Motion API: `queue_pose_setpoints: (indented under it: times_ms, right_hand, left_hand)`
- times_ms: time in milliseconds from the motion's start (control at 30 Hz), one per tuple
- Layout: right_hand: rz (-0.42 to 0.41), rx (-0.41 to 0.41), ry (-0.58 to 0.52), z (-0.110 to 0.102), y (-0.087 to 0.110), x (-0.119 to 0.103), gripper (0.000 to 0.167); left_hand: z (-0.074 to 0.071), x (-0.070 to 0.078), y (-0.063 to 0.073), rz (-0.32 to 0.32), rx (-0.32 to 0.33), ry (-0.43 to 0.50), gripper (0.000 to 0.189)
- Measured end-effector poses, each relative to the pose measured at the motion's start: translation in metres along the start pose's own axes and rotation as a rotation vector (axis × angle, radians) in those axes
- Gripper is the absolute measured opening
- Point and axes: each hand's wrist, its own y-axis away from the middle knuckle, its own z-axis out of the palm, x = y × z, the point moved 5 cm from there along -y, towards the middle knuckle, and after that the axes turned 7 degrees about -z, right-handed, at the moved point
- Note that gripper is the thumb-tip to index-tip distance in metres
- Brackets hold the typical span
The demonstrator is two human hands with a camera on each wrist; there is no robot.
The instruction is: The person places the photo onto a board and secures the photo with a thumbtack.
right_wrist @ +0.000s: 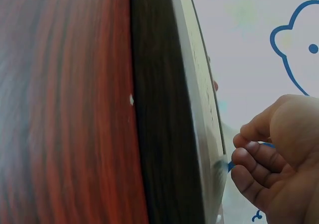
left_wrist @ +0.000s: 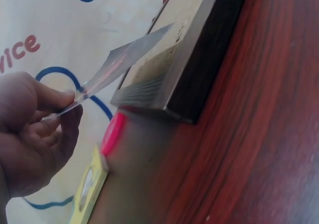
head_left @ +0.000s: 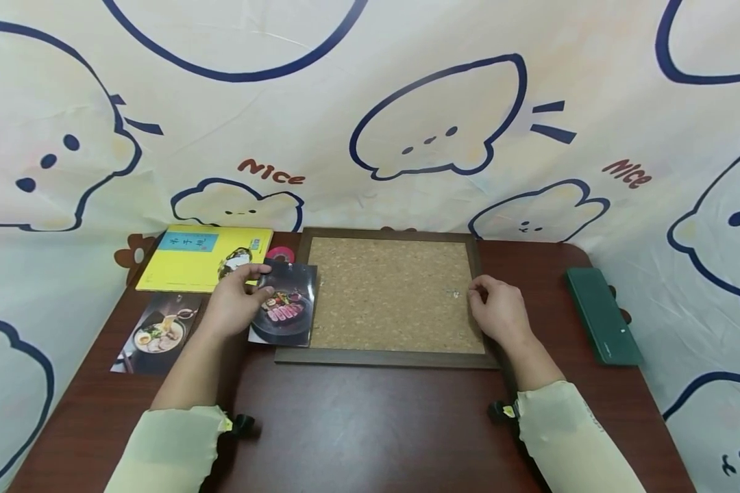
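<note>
My left hand (head_left: 233, 301) pinches the upper left edge of a photo card (head_left: 286, 318) showing sliced meat on a dark plate. The card is raised and tilted in the left wrist view, its right side overlapping the left edge of a framed cork board (head_left: 395, 294). Small clear pins (head_left: 453, 293) are on the cork near the right side. Beside them my right hand (head_left: 499, 308) is at the board's right edge, fingers curled in toward the thumb. Whether a tiny thing sits between those fingertips is not visible.
A second photo card (head_left: 160, 335) with a noodle bowl lies at the left, below a yellow book (head_left: 191, 257). A pink tape roll (head_left: 280, 255) sits between book and board. At the table's right edge is a green case (head_left: 603, 316). A patterned cloth hangs behind.
</note>
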Motion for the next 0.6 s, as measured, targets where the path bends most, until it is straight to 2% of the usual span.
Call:
queue_pose_setpoints:
  times_ms: [333, 600]
  right_hand:
    - [-0.019, 0.006, -0.045, 0.011, -0.009, -0.017, 0.013]
    - [-0.024, 0.007, -0.079, 0.019, -0.016, -0.028, 0.012]
  left_hand:
    - [0.022, 0.015, -0.010, 0.060, -0.011, 0.007, 0.039]
    - [0.035, 0.027, -0.015, 0.048, -0.038, 0.025, 0.039]
